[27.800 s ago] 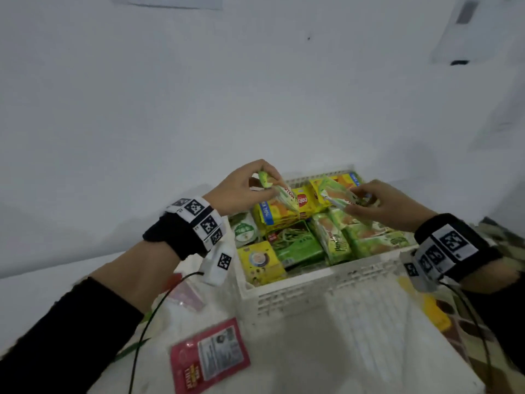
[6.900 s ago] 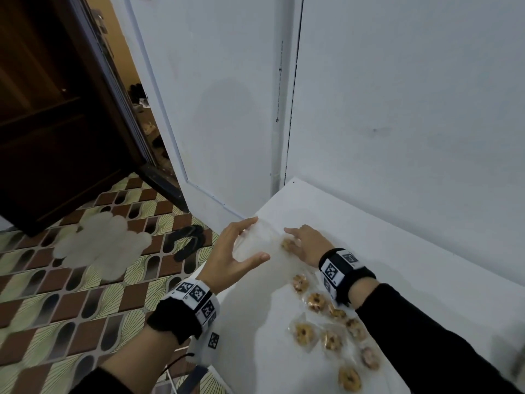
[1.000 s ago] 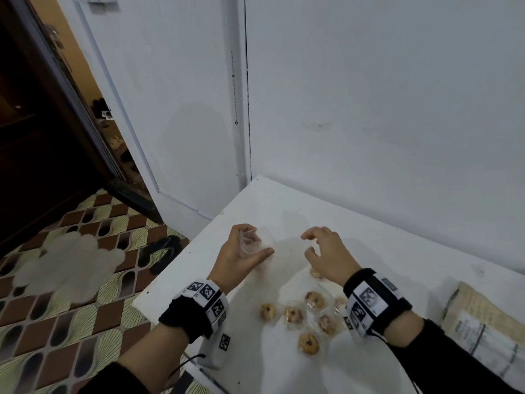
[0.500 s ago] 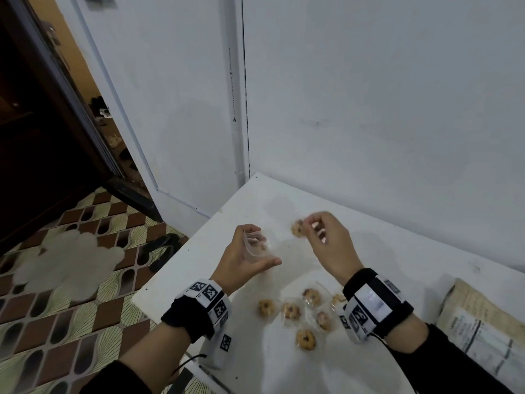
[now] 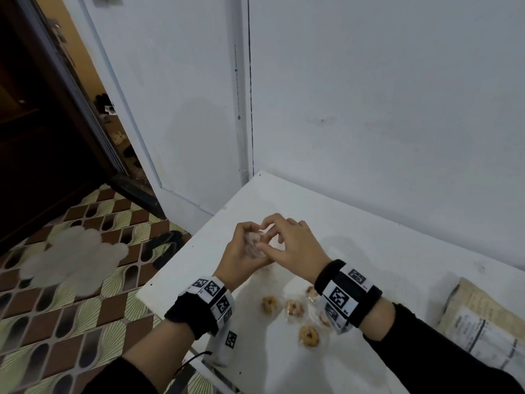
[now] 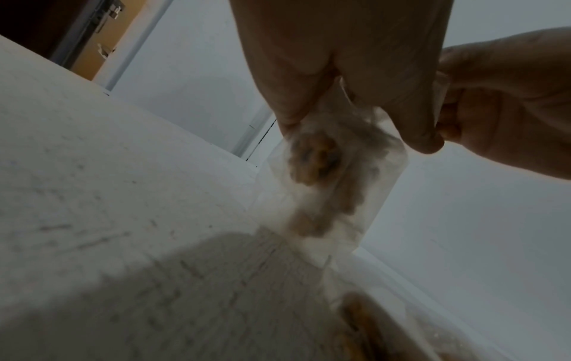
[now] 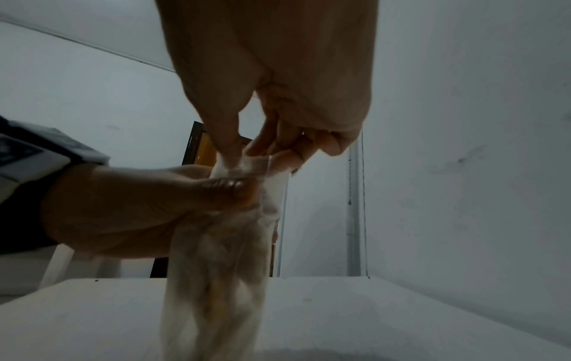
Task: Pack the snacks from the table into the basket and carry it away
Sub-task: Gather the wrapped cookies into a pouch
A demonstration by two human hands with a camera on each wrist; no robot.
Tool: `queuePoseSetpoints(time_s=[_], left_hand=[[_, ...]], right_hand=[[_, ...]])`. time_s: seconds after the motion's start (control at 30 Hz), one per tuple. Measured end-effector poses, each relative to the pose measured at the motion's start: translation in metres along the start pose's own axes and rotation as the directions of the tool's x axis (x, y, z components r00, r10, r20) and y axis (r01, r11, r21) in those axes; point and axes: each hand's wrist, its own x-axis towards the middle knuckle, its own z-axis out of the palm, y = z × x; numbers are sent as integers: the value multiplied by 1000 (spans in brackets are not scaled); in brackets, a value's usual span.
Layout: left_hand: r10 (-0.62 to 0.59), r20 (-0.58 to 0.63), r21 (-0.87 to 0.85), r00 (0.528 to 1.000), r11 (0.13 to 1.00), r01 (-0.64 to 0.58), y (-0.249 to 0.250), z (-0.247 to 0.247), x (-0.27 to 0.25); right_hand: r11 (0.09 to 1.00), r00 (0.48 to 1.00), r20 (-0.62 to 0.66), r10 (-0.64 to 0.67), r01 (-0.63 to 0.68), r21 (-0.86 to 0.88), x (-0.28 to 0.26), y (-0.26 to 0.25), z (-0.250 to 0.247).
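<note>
A small clear plastic bag (image 5: 253, 242) with cookies inside hangs above the white table (image 5: 377, 251). My left hand (image 5: 241, 245) is curled round its upper part. My right hand (image 5: 274, 237) pinches the bag's top edge between thumb and fingers. In the left wrist view the bag (image 6: 324, 175) hangs below my fingers with brown cookies showing through it. Seen from the right wrist, the bag (image 7: 222, 268) reaches down close to the table. Several wrapped cookies (image 5: 294, 307) lie loose on the table near my right wrist, some half hidden by it. No basket is in view.
A brown paper parcel (image 5: 483, 317) lies at the table's right end. The table's left edge (image 5: 181, 260) drops to a patterned tile floor with dark slippers (image 5: 167, 245). White walls close the back, and an open doorway (image 5: 42, 137) is at the left.
Half a second ago my right hand held one cookie in the air beside the bag. Now both hands are together at the bag's mouth and that cookie is no longer seen apart.
</note>
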Motion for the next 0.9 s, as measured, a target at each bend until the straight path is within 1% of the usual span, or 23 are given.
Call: queuePoseSetpoints(time_s=[0.1, 0.17, 0.23, 0.3, 0.37, 0.4, 0.5, 0.57, 0.6, 0.67, 0.77, 0.83, 0.9], left_hand=[[1, 14, 25, 1000, 1000, -1, 3, 1, 0], [-4, 35, 51, 999, 999, 2, 6, 0, 2], [-26, 76, 53, 997, 998, 22, 7, -2, 3], [-63, 136, 57, 989, 997, 56, 6, -5, 3], [-65, 172, 77, 983, 996, 52, 4, -4, 2], [-59, 168, 76, 984, 996, 47, 4, -3, 2], [-38, 96, 61, 995, 998, 32, 6, -1, 4], [-8, 79, 121, 997, 993, -1, 11, -3, 8], [6, 92, 165, 996, 986, -21, 15, -5, 11], [3, 164, 196, 986, 980, -36, 20, -9, 15], [-70, 264, 219, 962, 976, 11, 24, -15, 19], [-81, 289, 194, 954, 981, 25, 24, -17, 18], [-52, 269, 160, 962, 987, 8, 23, -15, 18]], right_hand=[[1000, 1000, 27, 4, -5, 22, 0, 0, -5], [999, 1000, -2, -3, 3, 37, 1, 1, -9], [1000, 1000, -20, -6, 6, 18, 2, 5, -11], [999, 999, 39, -11, 13, -43, 2, 7, -12], [995, 993, 118, -6, 18, -100, 2, 8, -11], [993, 990, 144, -2, 20, -118, 1, 8, -11], [991, 980, 198, 18, 9, -130, 1, 2, -11], [988, 984, 175, 14, 13, -152, 1, 0, -10], [986, 988, 154, 14, 12, -168, 1, 0, -11], [983, 990, 136, 40, -14, -186, 0, 6, -11], [987, 984, 152, 92, -70, -143, -2, 14, -14], [990, 978, 181, 108, -90, -107, -4, 16, -15], [989, 968, 226, 107, -79, -129, -5, 13, -15]])
